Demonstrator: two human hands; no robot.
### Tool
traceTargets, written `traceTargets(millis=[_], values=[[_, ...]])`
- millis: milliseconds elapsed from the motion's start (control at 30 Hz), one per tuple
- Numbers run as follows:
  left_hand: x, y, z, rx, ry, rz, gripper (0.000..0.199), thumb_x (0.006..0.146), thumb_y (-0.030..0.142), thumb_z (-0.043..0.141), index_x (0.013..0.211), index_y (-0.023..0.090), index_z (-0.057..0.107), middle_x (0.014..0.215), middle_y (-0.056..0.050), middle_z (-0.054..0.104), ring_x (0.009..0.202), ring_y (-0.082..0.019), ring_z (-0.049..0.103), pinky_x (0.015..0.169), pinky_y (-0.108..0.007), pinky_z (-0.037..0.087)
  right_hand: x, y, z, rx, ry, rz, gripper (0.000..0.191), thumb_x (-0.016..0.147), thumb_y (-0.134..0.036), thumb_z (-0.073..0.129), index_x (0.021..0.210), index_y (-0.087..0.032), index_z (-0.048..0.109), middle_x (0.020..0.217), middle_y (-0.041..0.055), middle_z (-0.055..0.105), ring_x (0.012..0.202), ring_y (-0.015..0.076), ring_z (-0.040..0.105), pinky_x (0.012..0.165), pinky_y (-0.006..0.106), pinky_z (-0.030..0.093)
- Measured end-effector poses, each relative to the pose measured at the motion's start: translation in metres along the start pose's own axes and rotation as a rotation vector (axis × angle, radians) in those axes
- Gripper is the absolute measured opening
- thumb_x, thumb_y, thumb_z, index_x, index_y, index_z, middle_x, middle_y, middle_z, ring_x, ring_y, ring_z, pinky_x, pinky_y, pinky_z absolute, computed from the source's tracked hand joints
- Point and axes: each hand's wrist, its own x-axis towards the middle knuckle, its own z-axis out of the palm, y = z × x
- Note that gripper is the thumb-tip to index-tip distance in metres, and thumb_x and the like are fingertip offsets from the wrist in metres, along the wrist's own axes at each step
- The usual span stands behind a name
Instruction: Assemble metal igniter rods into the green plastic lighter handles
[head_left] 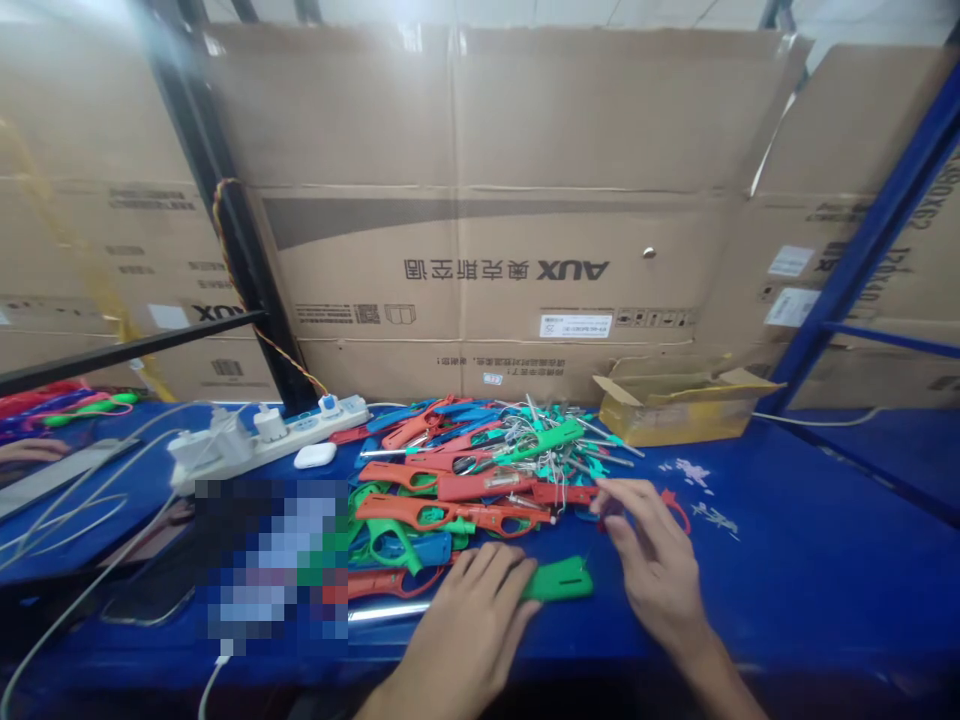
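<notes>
My left hand (480, 620) is wrapped round a green lighter casing (559, 580) near the front of the blue table; the casing's slotted end sticks out to the right. A metal tube (390, 611) shows to the left of that hand. My right hand (652, 550) is to the right of the casing, its fingers curved and apart beside a red trigger-style part (677, 508). Beyond both hands lies a pile of red, green and blue lighter casings (412, 510), with metal tubes and thin wires (536, 435) on its right side.
A yellowish open cardboard box (679, 415) stands at the back right, near small pale scraps (694, 472). At left are a power strip (285, 435), a white earphone case (315, 456), cables, a blurred-out device (277, 570) and another person's hand (34, 450).
</notes>
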Motion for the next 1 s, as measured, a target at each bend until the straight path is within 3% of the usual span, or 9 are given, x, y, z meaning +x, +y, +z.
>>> traceTargets(millis=[133,367,533,800,1000], values=[[-0.001,-0.001,0.001,0.018,0.025,0.005,0.029,0.107,0.027,0.049,0.135,0.023,0.057,0.126,-0.005,0.067,0.113,-0.028,0.064,0.096,-0.045,0.054,-0.004,0.003,0.003,0.108,-0.006,0.048,0.045,0.105,-0.014,0.047,0.146,-0.031,0.054,0.108,0.0054,0.071,0.086,0.017,0.072,0.079,0.032,0.06],[0.0,-0.002,0.001,0.046,0.04,0.022,0.03,0.108,0.03,0.046,0.135,0.023,0.057,0.126,-0.006,0.068,0.113,-0.028,0.065,0.095,-0.045,0.055,-0.01,0.007,0.001,0.178,0.057,-0.018,0.04,0.097,-0.01,0.063,0.131,-0.031,0.064,0.096,0.0017,0.067,0.083,0.0163,0.07,0.074,0.03,0.059],[-0.001,-0.002,0.0,0.042,0.031,0.039,0.029,0.109,0.03,0.045,0.134,0.021,0.056,0.125,-0.007,0.068,0.111,-0.028,0.065,0.094,-0.045,0.056,-0.01,0.001,0.0,0.086,0.006,-0.044,0.045,0.104,-0.01,0.044,0.142,-0.03,0.058,0.116,0.0076,0.07,0.093,0.0181,0.071,0.078,0.031,0.061],[0.0,-0.002,0.002,0.05,0.017,0.042,0.03,0.108,0.029,0.046,0.135,0.02,0.055,0.125,-0.007,0.067,0.112,-0.029,0.065,0.093,-0.048,0.057,-0.011,0.009,-0.002,0.064,0.079,-0.035,0.036,0.095,-0.017,0.068,0.128,-0.031,0.066,0.101,0.0041,0.068,0.091,0.0197,0.069,0.082,0.034,0.059],[0.0,-0.002,0.001,0.065,0.025,0.049,0.03,0.109,0.03,0.044,0.135,0.02,0.056,0.126,-0.008,0.068,0.113,-0.029,0.065,0.095,-0.047,0.057,-0.014,0.005,0.0,0.056,-0.007,0.018,0.042,0.105,-0.016,0.047,0.144,-0.03,0.055,0.114,0.0069,0.071,0.093,0.0182,0.072,0.079,0.031,0.062]])
